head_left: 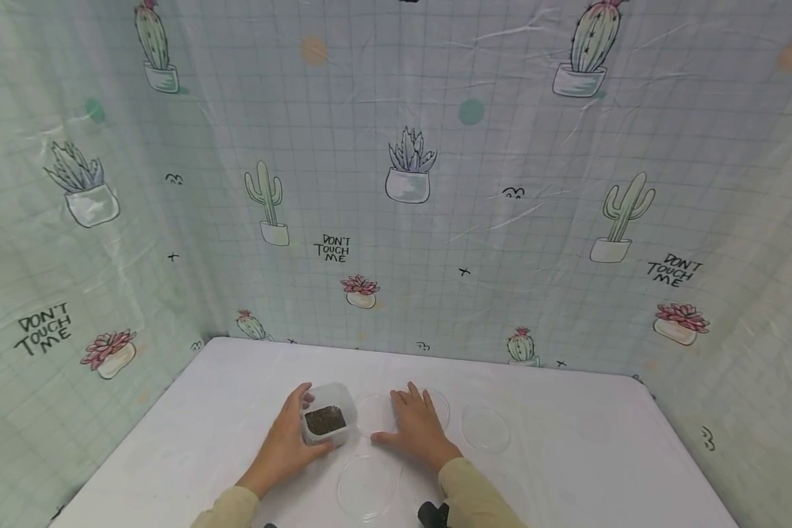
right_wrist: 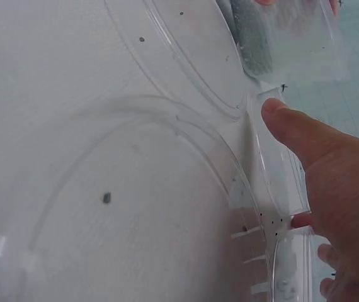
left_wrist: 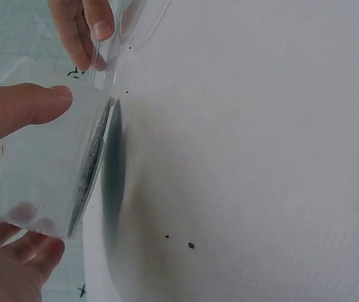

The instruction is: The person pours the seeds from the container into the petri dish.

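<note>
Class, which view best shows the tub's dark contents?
The head view: it looks down onto the dark contents in the tub. The left wrist view shows only a strip through the tub's side; the right wrist view, a blurred patch near the top.

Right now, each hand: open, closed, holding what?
Left hand: closed around the translucent container.
Right hand: open, over clear dishes; contact unclear.

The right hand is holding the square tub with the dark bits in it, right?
Not the right hand: the head view shows the left hand holding the square tub with the dark bits in it.
</note>
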A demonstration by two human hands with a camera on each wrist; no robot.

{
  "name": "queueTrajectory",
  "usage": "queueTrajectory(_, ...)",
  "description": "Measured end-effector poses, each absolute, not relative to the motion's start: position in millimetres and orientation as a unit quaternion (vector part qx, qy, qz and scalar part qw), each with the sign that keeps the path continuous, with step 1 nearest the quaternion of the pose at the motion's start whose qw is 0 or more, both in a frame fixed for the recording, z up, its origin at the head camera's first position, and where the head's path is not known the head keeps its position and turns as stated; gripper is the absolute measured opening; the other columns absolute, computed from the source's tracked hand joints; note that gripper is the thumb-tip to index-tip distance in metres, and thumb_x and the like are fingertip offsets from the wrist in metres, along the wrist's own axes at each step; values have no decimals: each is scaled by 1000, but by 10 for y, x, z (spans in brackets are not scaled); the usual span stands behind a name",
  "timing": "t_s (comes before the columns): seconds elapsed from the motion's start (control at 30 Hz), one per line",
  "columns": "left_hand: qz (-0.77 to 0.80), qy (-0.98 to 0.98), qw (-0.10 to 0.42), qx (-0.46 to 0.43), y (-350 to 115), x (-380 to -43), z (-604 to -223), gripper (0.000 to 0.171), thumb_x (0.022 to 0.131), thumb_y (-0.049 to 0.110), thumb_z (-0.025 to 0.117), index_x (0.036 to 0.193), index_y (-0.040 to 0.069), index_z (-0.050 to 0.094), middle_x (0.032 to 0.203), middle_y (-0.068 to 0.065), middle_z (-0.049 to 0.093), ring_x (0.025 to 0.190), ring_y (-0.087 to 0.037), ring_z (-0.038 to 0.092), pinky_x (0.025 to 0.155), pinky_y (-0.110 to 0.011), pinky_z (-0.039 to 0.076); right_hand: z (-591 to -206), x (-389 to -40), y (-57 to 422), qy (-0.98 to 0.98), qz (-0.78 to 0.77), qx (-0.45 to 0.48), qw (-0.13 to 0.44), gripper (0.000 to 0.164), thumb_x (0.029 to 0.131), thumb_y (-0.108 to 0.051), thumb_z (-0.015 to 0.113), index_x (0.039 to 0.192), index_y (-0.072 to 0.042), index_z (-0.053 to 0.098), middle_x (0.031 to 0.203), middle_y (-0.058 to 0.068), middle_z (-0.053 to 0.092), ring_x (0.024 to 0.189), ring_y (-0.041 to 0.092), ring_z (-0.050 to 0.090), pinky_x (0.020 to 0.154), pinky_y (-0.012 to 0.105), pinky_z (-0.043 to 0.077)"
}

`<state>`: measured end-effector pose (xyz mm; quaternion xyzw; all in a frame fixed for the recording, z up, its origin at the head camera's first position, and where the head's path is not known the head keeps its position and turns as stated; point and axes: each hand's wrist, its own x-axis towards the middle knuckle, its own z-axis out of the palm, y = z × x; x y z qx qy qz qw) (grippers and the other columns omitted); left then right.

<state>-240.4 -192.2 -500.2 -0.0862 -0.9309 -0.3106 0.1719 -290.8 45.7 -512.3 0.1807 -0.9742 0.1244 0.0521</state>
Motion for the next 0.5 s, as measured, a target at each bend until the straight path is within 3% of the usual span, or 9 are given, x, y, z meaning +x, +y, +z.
queueTrajectory(0.5,-306,-932,178,-77,-1923,-2478,-4928,106,53,26,88,137,9,26,127,-10,50,112,-26,53,93,-43,48,-5117,-2914,415,-970,134,192,67,89,67,-68,62,130,-6,47,131,9,52,134,32,33,111,53,24)
